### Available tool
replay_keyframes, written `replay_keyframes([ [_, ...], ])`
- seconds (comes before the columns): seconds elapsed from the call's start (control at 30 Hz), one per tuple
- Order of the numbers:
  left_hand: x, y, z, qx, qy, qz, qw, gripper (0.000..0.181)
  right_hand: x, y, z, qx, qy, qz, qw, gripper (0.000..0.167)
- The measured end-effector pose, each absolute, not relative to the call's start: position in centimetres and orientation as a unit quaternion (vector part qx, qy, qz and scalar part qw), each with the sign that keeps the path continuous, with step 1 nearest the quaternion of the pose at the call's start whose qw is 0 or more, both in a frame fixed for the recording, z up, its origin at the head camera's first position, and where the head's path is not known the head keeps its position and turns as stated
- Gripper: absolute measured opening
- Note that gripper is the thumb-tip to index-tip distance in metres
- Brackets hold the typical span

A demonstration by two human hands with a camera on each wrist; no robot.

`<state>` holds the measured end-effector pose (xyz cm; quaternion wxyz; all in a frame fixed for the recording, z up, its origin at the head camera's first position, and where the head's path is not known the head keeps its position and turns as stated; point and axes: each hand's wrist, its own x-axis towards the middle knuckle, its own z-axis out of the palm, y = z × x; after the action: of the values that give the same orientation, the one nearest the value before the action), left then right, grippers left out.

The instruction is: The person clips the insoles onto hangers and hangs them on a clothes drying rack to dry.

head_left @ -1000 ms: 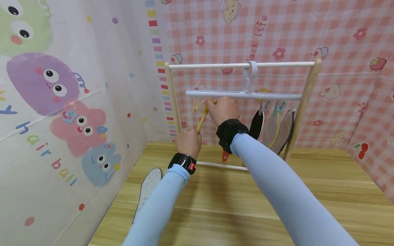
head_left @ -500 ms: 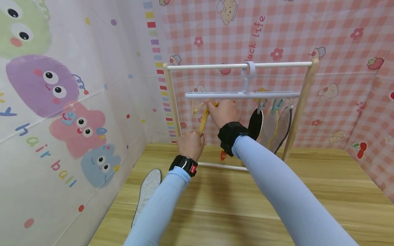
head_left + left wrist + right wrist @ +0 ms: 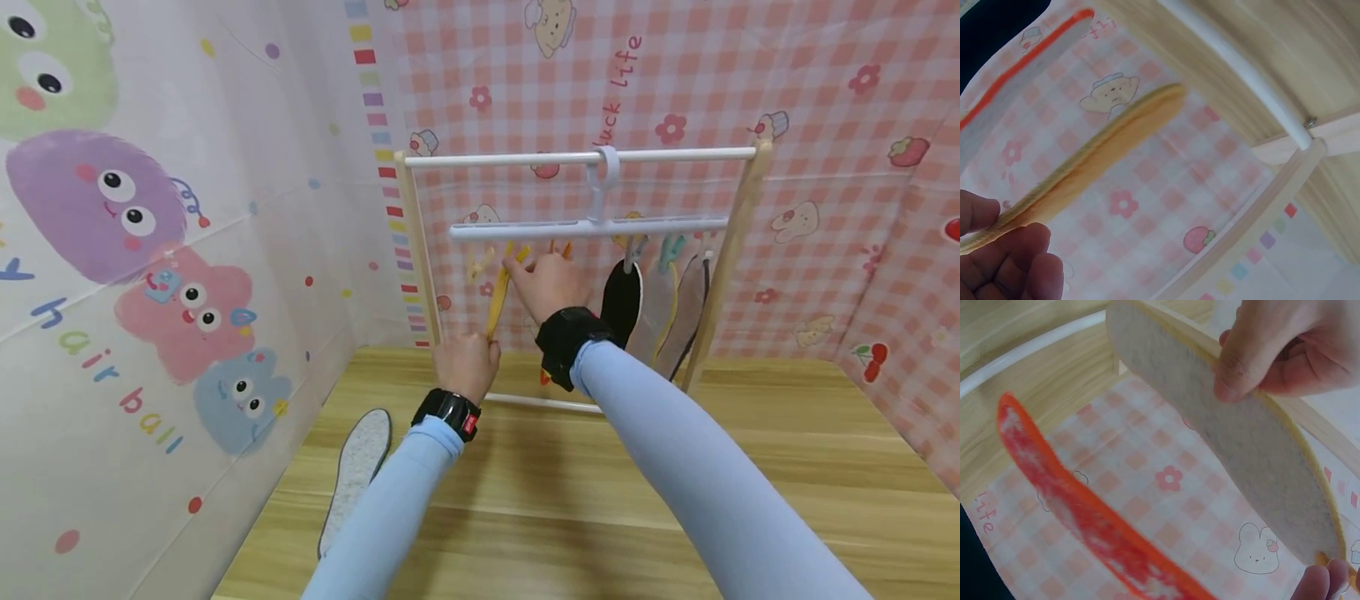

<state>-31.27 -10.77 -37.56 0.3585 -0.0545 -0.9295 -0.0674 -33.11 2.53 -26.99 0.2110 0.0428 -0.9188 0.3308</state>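
Note:
A yellow-edged insole (image 3: 497, 310) hangs lengthwise below the white hanger (image 3: 525, 230). My left hand (image 3: 465, 365) pinches its edge low down. My right hand (image 3: 551, 287) is at its top end, thumb and fingers on a yellow clothespin (image 3: 522, 252) under the hanger bar. In the right wrist view the insole's pale grey face (image 3: 1222, 425) shows, with the clothespin partly hidden by fingertips. An orange-red insole (image 3: 1085, 512) hangs beside it. The left wrist view shows the insole's yellow side (image 3: 1110, 147) between a thumb and fingers.
The hanger hooks over a rack rail (image 3: 510, 158) between wooden posts. Right of my hands hang a black insole (image 3: 622, 304) and others on clothespins. A free pale yellow clothespin (image 3: 477, 265) hangs at left. A grey insole (image 3: 358, 467) lies on the table (image 3: 525, 533).
Both hands have shifted slightly down from the hanger bar, and more of the yellow insole shows between them. Orange clothespin tips now show above my right hand.

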Motion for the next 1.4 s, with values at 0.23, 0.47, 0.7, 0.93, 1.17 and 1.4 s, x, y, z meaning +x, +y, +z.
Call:
replay_keyframes([
  [0.23, -30.9, -11.2, -38.7, -0.058, -0.936, -0.062, 0.342, 0.044, -32.7, 3.3, -27.8, 0.052, -0.917, 0.343, 0.197, 0.058],
  [0.47, -30.6, -11.8, -39.6, -0.043, -0.943, -0.064, 0.325, 0.047, -32.5, 3.7, -28.5, 0.041, -0.927, 0.312, 0.205, 0.052],
  [0.7, -30.2, -12.7, -40.3, -0.033, -0.952, -0.071, 0.295, 0.051, -31.9, 3.8, -29.1, 0.063, -0.922, 0.328, 0.195, 0.053],
  [0.93, -29.8, -13.4, -40.6, -0.024, -0.955, -0.086, 0.281, 0.046, -31.4, 4.2, -29.9, 0.084, -0.924, 0.328, 0.176, 0.052],
  [1.17, -29.5, -14.0, -40.9, -0.009, -0.968, -0.075, 0.238, 0.041, -30.9, 4.6, -30.2, 0.070, -0.938, 0.305, 0.150, 0.051],
  [1.4, -29.3, -14.8, -41.0, 0.009, -0.979, -0.075, 0.188, 0.030, -30.6, 4.9, -30.4, 0.081, -0.949, 0.283, 0.113, 0.048],
])
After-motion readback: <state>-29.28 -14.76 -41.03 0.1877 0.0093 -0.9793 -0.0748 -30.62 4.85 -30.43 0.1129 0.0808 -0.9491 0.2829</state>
